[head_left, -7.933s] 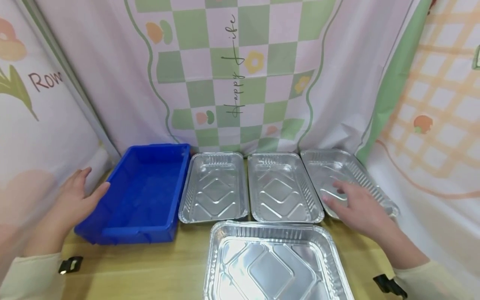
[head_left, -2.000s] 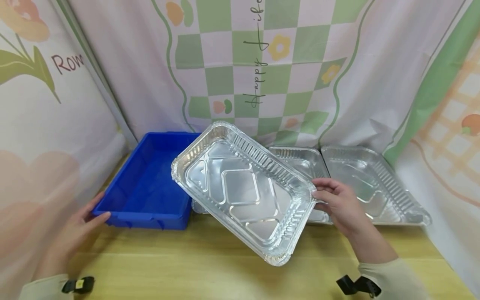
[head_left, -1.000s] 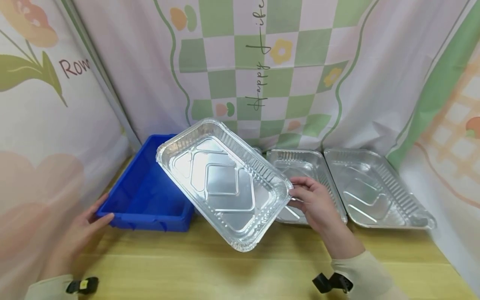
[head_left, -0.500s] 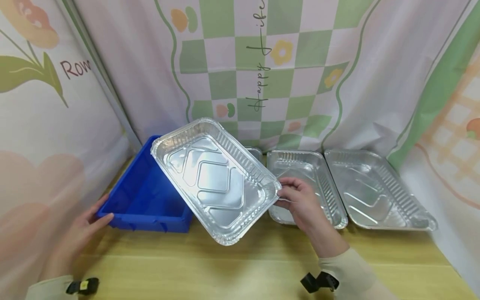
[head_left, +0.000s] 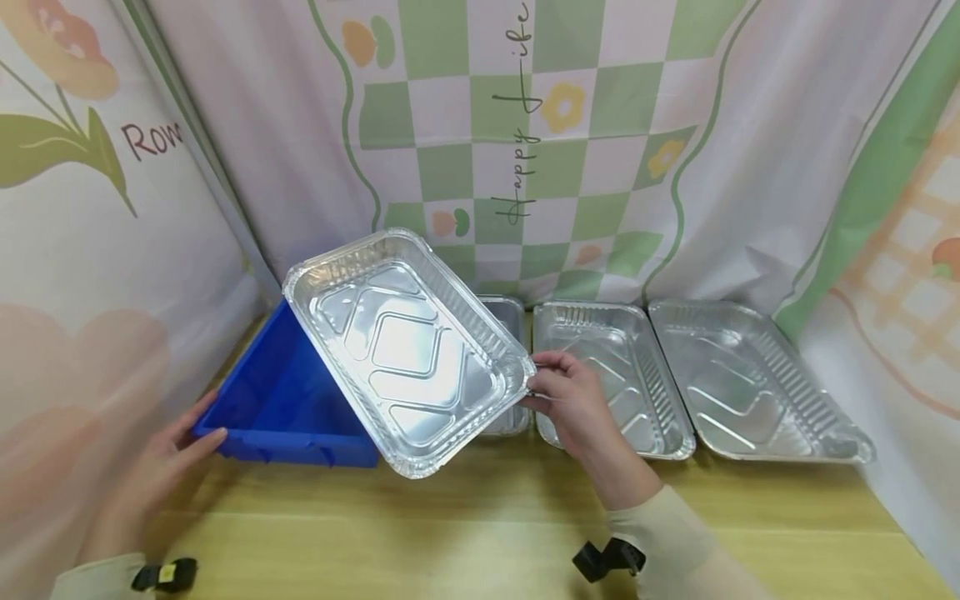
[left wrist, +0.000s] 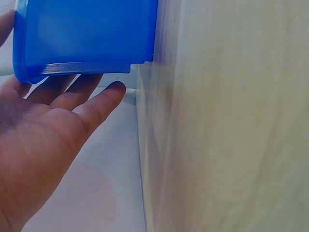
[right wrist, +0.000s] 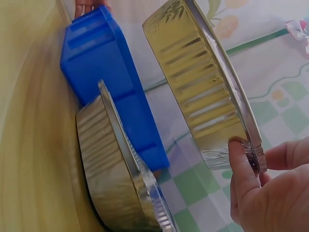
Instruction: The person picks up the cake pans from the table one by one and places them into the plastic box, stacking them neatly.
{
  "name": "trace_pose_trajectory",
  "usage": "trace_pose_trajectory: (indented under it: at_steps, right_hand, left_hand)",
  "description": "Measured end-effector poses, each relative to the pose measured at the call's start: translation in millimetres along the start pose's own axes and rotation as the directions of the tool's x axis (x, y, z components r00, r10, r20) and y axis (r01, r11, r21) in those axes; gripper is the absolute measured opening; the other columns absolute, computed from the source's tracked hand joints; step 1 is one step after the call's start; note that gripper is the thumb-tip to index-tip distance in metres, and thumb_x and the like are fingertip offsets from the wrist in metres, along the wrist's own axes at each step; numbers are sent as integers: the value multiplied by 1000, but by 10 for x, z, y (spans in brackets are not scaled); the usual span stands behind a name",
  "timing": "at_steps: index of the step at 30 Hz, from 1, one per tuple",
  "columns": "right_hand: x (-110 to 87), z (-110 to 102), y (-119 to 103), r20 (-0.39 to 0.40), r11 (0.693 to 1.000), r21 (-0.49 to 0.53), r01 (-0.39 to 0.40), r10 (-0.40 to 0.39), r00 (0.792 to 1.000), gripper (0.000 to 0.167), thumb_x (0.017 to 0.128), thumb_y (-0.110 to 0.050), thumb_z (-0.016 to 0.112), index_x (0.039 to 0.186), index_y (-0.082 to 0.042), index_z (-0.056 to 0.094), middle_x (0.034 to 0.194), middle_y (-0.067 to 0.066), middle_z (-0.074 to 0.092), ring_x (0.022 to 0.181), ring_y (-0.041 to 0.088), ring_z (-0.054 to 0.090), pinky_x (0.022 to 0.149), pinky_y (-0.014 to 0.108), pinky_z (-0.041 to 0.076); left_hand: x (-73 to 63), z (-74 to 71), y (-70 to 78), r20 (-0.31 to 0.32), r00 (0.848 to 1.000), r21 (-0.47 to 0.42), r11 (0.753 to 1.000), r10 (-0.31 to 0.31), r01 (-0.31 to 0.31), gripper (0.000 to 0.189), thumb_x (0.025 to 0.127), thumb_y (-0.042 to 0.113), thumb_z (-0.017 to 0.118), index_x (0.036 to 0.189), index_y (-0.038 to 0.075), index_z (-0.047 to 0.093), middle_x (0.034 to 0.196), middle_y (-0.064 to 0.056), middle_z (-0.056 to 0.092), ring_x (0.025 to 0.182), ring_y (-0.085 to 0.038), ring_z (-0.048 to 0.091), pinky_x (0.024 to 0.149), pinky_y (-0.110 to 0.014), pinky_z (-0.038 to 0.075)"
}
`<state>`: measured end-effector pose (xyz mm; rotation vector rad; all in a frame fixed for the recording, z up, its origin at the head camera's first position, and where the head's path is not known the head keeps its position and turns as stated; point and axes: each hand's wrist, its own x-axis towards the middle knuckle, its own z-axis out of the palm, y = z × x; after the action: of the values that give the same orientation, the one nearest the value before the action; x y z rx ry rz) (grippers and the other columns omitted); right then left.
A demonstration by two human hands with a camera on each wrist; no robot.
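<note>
We see the right hand (head_left: pixel 576 408) pinching one foil tray (head_left: pixel 405 350) by the rim at its right-hand end, the thumb and fingers on opposite faces of the edge. The tray is held up off the table (head_left: pixel 487 521), tilted, its inside turned towards the head camera and its upper left end in front of the blue bin (head_left: pixel 300 447). In the right wrist view we find a gap between this tray and both the bin and a foil tray standing below it. The left hand (head_left: pixel 167 462) is spread at the bin's near left corner, the thumb at the front rim and the fingers reaching along the outer side; from the left wrist we see those fingers lying under the rim, fairly straight. To the right of the bin three more trays sit in a row: a partly hidden tray (head_left: pixel 508 321), a middle tray (head_left: pixel 637 387) and a far right tray (head_left: pixel 738 383). Each forearm carries a black strap (head_left: pixel 167 574) near a pale sleeve (head_left: pixel 97 579). Behind everything we have a printed curtain (head_left: pixel 442 108) with green and white checks and the words "Happy Life".
</note>
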<state>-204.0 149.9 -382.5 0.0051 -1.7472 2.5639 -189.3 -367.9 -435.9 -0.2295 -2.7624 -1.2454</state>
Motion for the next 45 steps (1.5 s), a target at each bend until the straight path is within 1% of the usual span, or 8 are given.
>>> trace_pose_trajectory:
  at_steps: [4, 9, 12, 24, 28, 33, 40, 45]
  right_hand:
    - [12, 103, 38, -5, 1000, 21, -14, 14, 1000, 32, 79, 20, 47, 110, 11, 47, 91, 11, 54, 72, 19, 62, 70, 35, 58]
    - [30, 217, 92, -2, 1000, 22, -15, 15, 1000, 35, 78, 19, 48, 112, 11, 47, 90, 10, 54, 72, 19, 62, 70, 36, 58]
    - [33, 275, 119, 2, 1000, 18, -17, 17, 1000, 38, 77, 19, 48, 114, 11, 48, 90, 11, 54, 74, 19, 62, 70, 36, 58]
    - [54, 471, 222, 7, 999, 33, -36, 36, 999, 44, 76, 17, 49, 120, 10, 51, 89, 12, 54, 73, 20, 62, 70, 37, 58]
    - [58, 540, 250, 9, 997, 59, -43, 43, 999, 40, 76, 17, 51, 116, 9, 53, 89, 12, 55, 72, 21, 62, 71, 39, 58]
    - [64, 615, 286, 19, 996, 87, -38, 36, 999, 37, 78, 17, 51, 113, 9, 52, 91, 14, 57, 74, 22, 63, 73, 40, 58]
    - [85, 730, 344, 29, 993, 111, -40, 37, 999, 39, 76, 18, 50, 114, 9, 48, 91, 13, 55, 76, 21, 61, 74, 42, 58]
    - [91, 829, 385, 29, 993, 115, -40, 37, 999, 39, 78, 17, 50, 116, 9, 46, 88, 12, 54, 77, 20, 61, 77, 44, 57]
  left_hand:
    - [1, 0, -1, -2, 1000, -3, 1000, -12, 12, 67, 101, 27, 56, 158, 20, 22, 151, -33, 25, 133, -52, 24, 114, -44, 16]
    - [2, -5, 11, 7, 1000, -22, 1000, -11, 11, 67, 101, 27, 56, 158, 20, 21, 152, -34, 22, 133, -56, 20, 106, -69, 12]
    - [3, -8, 18, 5, 1000, -14, 1000, -5, 5, 67, 101, 27, 56, 158, 19, 21, 151, -34, 23, 132, -57, 21, 104, -71, 12]
    - [4, -3, 6, 2, 1000, -45, 999, 10, -10, 65, 102, 24, 55, 158, 20, 22, 153, -32, 23, 134, -53, 20, 111, -62, 10]
    - [1, 2, -7, 9, 1000, -62, 998, -8, 8, 65, 102, 24, 55, 158, 24, 21, 152, -31, 24, 133, -52, 23, 115, -45, 14]
    - [2, 4, -4, 13, 999, -76, 996, -39, 39, 66, 102, 26, 55, 158, 25, 20, 152, -32, 25, 132, -53, 24, 115, -39, 17]
    - [11, 0, -16, 19, 1000, -81, 996, -22, 24, 66, 102, 25, 55, 158, 25, 20, 153, -32, 22, 134, -54, 20, 108, -66, 11]
    - [11, -1, -15, 3, 1000, -40, 999, 0, 0, 66, 101, 24, 57, 157, 21, 23, 151, -33, 25, 132, -55, 23, 105, -69, 15]
